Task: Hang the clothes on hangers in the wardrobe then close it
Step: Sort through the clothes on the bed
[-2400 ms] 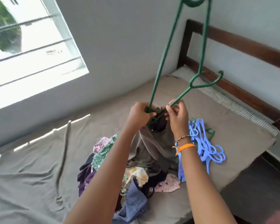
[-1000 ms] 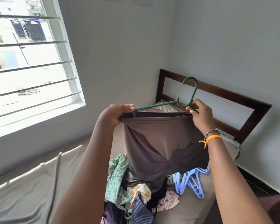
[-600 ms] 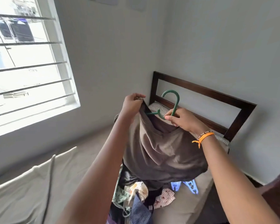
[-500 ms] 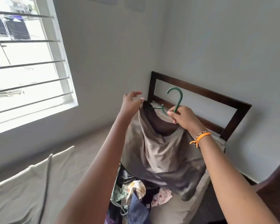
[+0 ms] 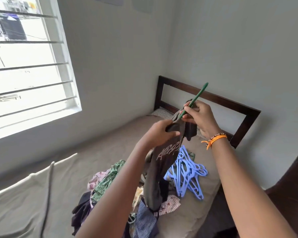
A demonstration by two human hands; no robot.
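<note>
A brown T-shirt [image 5: 159,166] with pale lettering hangs on a green hanger [image 5: 195,99], seen edge-on above the bed. My right hand [image 5: 199,117] grips the hanger's neck; the hook end points up and away. My left hand [image 5: 159,133] grips the shirt's shoulder just below the hanger. The shirt's lower end drapes down onto a pile of mixed clothes [image 5: 110,182]. A heap of blue hangers [image 5: 187,172] lies on the mattress to the right of the pile. No wardrobe is in view.
The bed [image 5: 41,194] has a tan sheet and a dark wooden headboard [image 5: 213,98] against the grey wall. A barred window [image 5: 24,66] is at the left. Dark wooden furniture [image 5: 292,191] stands at the right edge.
The hanger has turned from facing me to edge-on, so the shirt now hangs narrow with its lettering showing. My left hand dropped from the shirt's upper edge to grip its shoulder.
</note>
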